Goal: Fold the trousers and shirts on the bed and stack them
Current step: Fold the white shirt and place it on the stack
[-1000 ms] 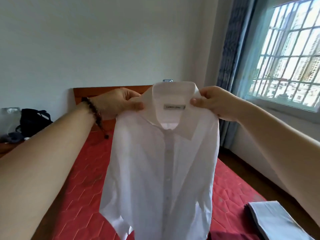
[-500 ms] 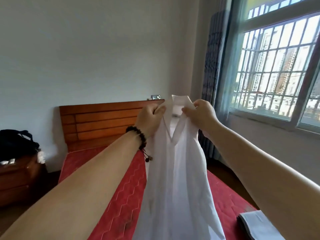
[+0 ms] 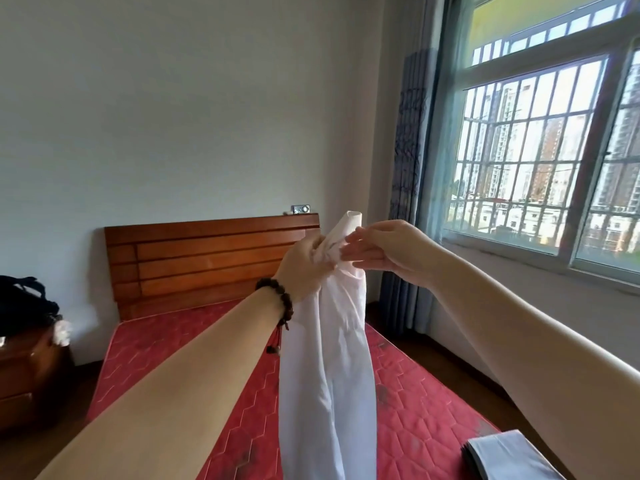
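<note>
A white shirt (image 3: 329,368) hangs in the air above the red mattress (image 3: 415,403), gathered into a narrow column with its collar folded together at the top. My left hand (image 3: 304,268), with a bead bracelet on the wrist, grips the bunched collar. My right hand (image 3: 384,249) is just right of the collar with its fingers straight, the fingertips touching the cloth. At the lower right corner lies a stack of folded clothes (image 3: 502,457), grey on top.
The wooden headboard (image 3: 207,258) stands against the white wall. A wooden bedside cabinet (image 3: 31,372) with a black bag (image 3: 24,306) is at the left. A barred window (image 3: 540,161) and blue curtain (image 3: 408,202) are at the right.
The two shoulders of the shirt were brought together and the shirt narrowed. My right hand has let go of the collar and straightened its fingers; my left hand now holds the collar alone.
</note>
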